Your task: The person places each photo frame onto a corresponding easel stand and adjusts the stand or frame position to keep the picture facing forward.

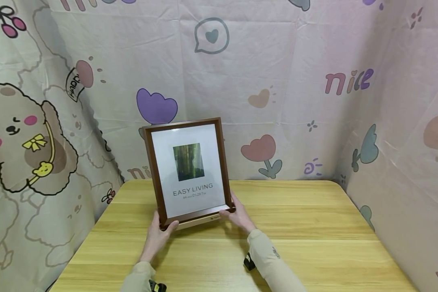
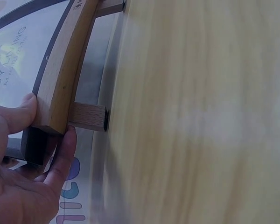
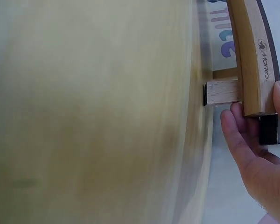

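A brown picture frame (image 1: 223,162) leans upright, its left side lower in the head view. It has a white sheet inside with a green forest picture and "EASY LIVING" lettering. Along its bottom edge runs the ledge of a light wooden stand (image 2: 60,88), whose short feet (image 3: 222,92) have dark ends. My left hand (image 1: 156,237) grips the lower left corner, thumb in front and fingers behind and below. At the lower right corner my right hand (image 1: 240,214) holds on likewise, thumb on the front. The frame hides most of the stand; whether the feet touch the table cannot be told.
Below lies a pale wood-grain table (image 1: 306,227) with rounded far corners. A printed cloth (image 1: 219,81) with flowers, hearts and a cartoon bear hangs behind it and on both sides. Dark straps with small devices (image 1: 249,261) are on both sleeves.
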A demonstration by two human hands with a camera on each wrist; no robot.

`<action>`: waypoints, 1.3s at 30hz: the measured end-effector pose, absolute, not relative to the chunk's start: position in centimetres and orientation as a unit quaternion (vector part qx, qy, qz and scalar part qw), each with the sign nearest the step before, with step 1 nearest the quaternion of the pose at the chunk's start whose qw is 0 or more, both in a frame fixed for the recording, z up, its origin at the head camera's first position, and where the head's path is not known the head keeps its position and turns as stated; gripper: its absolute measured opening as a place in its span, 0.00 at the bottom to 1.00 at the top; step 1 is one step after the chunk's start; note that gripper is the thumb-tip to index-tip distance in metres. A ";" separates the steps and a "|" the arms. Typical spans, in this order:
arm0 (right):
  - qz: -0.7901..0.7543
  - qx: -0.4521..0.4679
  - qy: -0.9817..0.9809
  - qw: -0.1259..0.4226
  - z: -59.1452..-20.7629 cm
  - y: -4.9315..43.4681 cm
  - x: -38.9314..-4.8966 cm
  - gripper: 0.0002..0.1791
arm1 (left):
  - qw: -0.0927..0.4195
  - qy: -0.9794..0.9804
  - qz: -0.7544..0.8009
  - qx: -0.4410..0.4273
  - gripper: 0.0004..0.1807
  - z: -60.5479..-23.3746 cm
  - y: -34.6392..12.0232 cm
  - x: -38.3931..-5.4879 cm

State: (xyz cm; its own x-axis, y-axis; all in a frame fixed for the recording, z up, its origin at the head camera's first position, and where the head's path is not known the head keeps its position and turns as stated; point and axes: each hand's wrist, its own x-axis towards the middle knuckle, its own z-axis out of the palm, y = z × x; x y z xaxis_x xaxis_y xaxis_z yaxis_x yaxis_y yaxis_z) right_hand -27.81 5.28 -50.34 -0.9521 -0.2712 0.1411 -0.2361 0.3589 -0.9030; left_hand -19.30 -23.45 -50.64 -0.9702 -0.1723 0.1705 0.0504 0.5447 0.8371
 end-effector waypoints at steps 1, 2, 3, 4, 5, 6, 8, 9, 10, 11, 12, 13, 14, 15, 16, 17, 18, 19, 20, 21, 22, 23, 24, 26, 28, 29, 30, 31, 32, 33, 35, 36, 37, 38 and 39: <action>-0.545 -0.154 0.824 0.015 -50.3 5.3 -27.8 0.53 | 0.116 -0.871 -0.476 0.034 0.45 -50.7 -23.4 -19.4; -0.543 -0.154 0.825 0.013 -50.3 5.4 -27.8 0.53 | 0.115 -0.872 -0.475 0.034 0.46 -50.7 -23.4 -19.4; -0.543 -0.153 0.825 0.011 -50.4 5.5 -27.8 0.53 | 0.114 -0.872 -0.475 0.034 0.46 -50.7 -23.3 -19.4; -0.541 -0.151 0.827 0.011 -50.4 5.5 -27.8 0.54 | 0.114 -0.872 -0.476 0.034 0.46 -50.7 -23.3 -19.5; -0.541 -0.150 0.827 0.010 -50.4 5.6 -27.7 0.54 | 0.109 -0.873 -0.475 0.036 0.47 -50.7 -23.2 -19.4; -0.542 -0.148 0.827 0.011 -50.5 5.6 -27.7 0.54 | 0.106 -0.873 -0.474 0.037 0.48 -50.7 -23.2 -19.4; -0.545 -0.145 0.826 0.011 -50.5 5.8 -27.6 0.54 | 0.099 -0.874 -0.474 0.038 0.50 -50.7 -23.1 -19.5; -0.546 -0.143 0.825 0.012 -50.5 5.8 -27.5 0.54 | 0.096 -0.874 -0.475 0.039 0.50 -50.6 -23.0 -19.5; -0.550 -0.143 0.823 0.013 -50.5 5.8 -27.5 0.53 | 0.094 -0.874 -0.476 0.039 0.51 -50.6 -23.0 -19.5; -0.552 -0.144 0.821 0.012 -50.5 5.9 -27.5 0.53 | 0.094 -0.874 -0.476 0.038 0.51 -50.6 -22.9 -19.5; -0.553 -0.145 0.821 0.012 -50.5 6.0 -27.5 0.54 | 0.095 -0.873 -0.477 0.036 0.51 -50.6 -22.9 -19.6; -0.554 -0.144 0.820 0.013 -50.5 6.0 -27.4 0.54 | 0.095 -0.873 -0.477 0.035 0.51 -50.6 -22.8 -19.6; -0.555 -0.141 0.819 0.014 -50.5 6.1 -27.4 0.54 | 0.096 -0.873 -0.476 0.033 0.51 -50.6 -22.8 -19.7; -0.556 -0.139 0.819 0.015 -50.5 6.2 -27.4 0.54 | 0.095 -0.874 -0.476 0.033 0.51 -50.6 -22.7 -19.7; -0.554 -0.139 0.821 0.013 -50.5 6.2 -27.4 0.55 | 0.094 -0.874 -0.475 0.032 0.51 -50.7 -22.7 -19.8; -0.552 -0.139 0.822 0.013 -50.5 6.3 -27.4 0.55 | 0.095 -0.873 -0.477 0.029 0.51 -50.6 -22.7 -19.8; -0.552 -0.136 0.822 0.014 -50.5 6.4 -27.3 0.55 | 0.093 -0.873 -0.477 0.029 0.51 -50.6 -22.6 -19.8; -0.554 -0.131 0.822 0.017 -50.6 6.4 -27.3 0.55 | 0.092 -0.873 -0.478 0.028 0.52 -50.6 -22.5 -19.8; -0.556 -0.130 0.821 0.018 -50.6 6.5 -27.3 0.55 | 0.094 -0.872 -0.479 0.026 0.51 -50.6 -22.5 -19.8; -0.557 -0.129 0.820 0.017 -50.6 6.6 -27.3 0.55 | 0.094 -0.873 -0.479 0.025 0.51 -50.6 -22.4 -19.8; -0.556 -0.129 0.821 0.016 -50.6 6.6 -27.2 0.55 | 0.094 -0.872 -0.479 0.024 0.51 -50.6 -22.3 -19.8; -0.558 -0.124 0.820 0.018 -50.6 6.7 -27.2 0.55 | 0.093 -0.872 -0.480 0.023 0.51 -50.5 -22.2 -19.8; -0.559 -0.121 0.820 0.019 -50.6 6.7 -27.2 0.55 | 0.092 -0.873 -0.479 0.023 0.51 -50.5 -22.2 -19.8; -0.558 -0.119 0.821 0.018 -50.6 6.9 -27.1 0.55 | 0.090 -0.873 -0.479 0.023 0.51 -50.4 -22.0 -19.8; -0.556 -0.121 0.822 0.015 -50.5 7.0 -27.1 0.54 | 0.084 -0.872 -0.481 0.026 0.51 -50.4 -21.9 -19.8; -0.554 -0.121 0.823 0.013 -50.5 7.1 -27.1 0.54 | 0.081 -0.872 -0.482 0.027 0.51 -50.3 -21.8 -19.9; -0.552 -0.121 0.825 0.011 -50.5 7.2 -27.1 0.54 | 0.079 -0.872 -0.482 0.027 0.51 -50.4 -21.7 -19.9; -0.554 -0.119 0.824 0.011 -50.5 7.2 -27.1 0.54 | 0.079 -0.872 -0.483 0.028 0.52 -50.4 -21.7 -20.0; -0.554 -0.118 0.824 0.010 -50.5 7.3 -27.1 0.54 | 0.077 -0.872 -0.483 0.029 0.52 -50.4 -21.6 -20.0; -0.555 -0.116 0.824 0.009 -50.5 7.4 -27.1 0.54 | 0.077 -0.871 -0.485 0.029 0.52 -50.4 -21.6 -20.1; -0.553 -0.113 0.826 0.007 -50.5 7.5 -27.1 0.54 | 0.076 -0.870 -0.487 0.028 0.52 -50.4 -21.4 -20.3; -0.556 -0.113 0.824 0.007 -50.5 7.5 -27.1 0.54 | 0.078 -0.870 -0.486 0.026 0.51 -50.5 -21.4 -20.3; -0.557 -0.116 0.822 0.006 -50.5 7.6 -27.1 0.54 | 0.077 -0.870 -0.487 0.025 0.51 -50.5 -21.3 -20.4; -0.557 -0.115 0.822 0.005 -50.5 7.7 -27.0 0.54 | 0.077 -0.869 -0.488 0.025 0.51 -50.5 -21.2 -20.5; -0.556 -0.116 0.823 0.003 -50.4 7.8 -27.0 0.54 | 0.077 -0.868 -0.489 0.023 0.51 -50.5 -21.1 -20.5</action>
State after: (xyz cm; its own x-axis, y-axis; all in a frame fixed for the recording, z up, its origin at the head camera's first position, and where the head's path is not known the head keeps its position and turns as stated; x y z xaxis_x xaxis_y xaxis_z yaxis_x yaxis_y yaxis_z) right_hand -27.01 7.78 -50.42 -0.9731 -0.1943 0.1235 -0.1871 0.3547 -0.9161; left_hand -20.52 -21.12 -50.48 -0.9871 -0.1156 0.1107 0.0348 0.5201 0.8534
